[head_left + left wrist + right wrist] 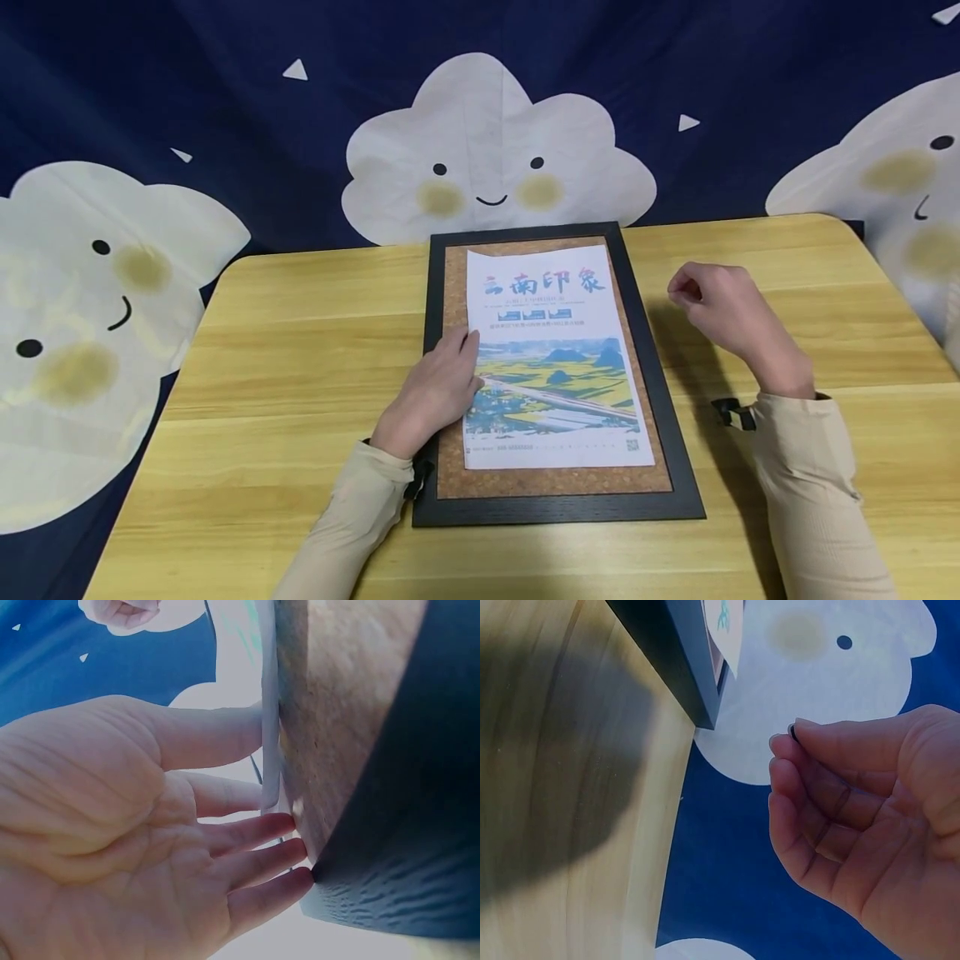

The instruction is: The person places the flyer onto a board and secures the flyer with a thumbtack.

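Two hands I watch: my left hand (433, 392) presses flat on the white printed poster (555, 367); my right hand (720, 312) pinches a tiny dark pin (793, 732).

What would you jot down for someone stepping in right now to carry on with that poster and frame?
Left hand: flat, fingers straight, pressing the poster's left edge onto the cork board.
Right hand: raised beside the black frame, pinching a small dark pin between its fingertips.
Done: poster laid roughly centred on the cork, frame flat on the wooden table.
Left: no pins visible in the poster; its corners probably need fixing.
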The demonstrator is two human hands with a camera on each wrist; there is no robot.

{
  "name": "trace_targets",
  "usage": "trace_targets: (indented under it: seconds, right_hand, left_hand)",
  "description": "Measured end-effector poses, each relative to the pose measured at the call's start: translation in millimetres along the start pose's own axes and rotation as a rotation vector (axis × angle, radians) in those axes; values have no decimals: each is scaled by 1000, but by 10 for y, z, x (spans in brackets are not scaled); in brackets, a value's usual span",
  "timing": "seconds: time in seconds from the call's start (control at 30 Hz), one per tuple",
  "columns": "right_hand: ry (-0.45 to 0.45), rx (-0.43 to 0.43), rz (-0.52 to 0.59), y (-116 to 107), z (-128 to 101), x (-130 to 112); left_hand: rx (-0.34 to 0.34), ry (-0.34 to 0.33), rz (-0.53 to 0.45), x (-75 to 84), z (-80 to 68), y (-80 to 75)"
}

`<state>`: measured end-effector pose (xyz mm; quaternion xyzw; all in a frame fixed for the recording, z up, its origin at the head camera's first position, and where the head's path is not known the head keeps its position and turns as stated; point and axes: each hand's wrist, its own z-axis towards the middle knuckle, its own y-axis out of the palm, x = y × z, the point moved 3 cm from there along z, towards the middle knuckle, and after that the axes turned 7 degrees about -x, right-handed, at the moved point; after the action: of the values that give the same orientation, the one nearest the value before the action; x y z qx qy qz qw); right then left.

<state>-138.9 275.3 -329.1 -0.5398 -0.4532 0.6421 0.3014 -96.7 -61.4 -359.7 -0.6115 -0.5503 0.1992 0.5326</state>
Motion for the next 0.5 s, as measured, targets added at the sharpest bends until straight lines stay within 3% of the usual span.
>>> trace_targets:
  seconds: [0.5]
  right_hand:
    - [-30, 16, -6, 15, -1, -29]
  left_hand:
    - [-80, -57, -23, -3, 2, 7]
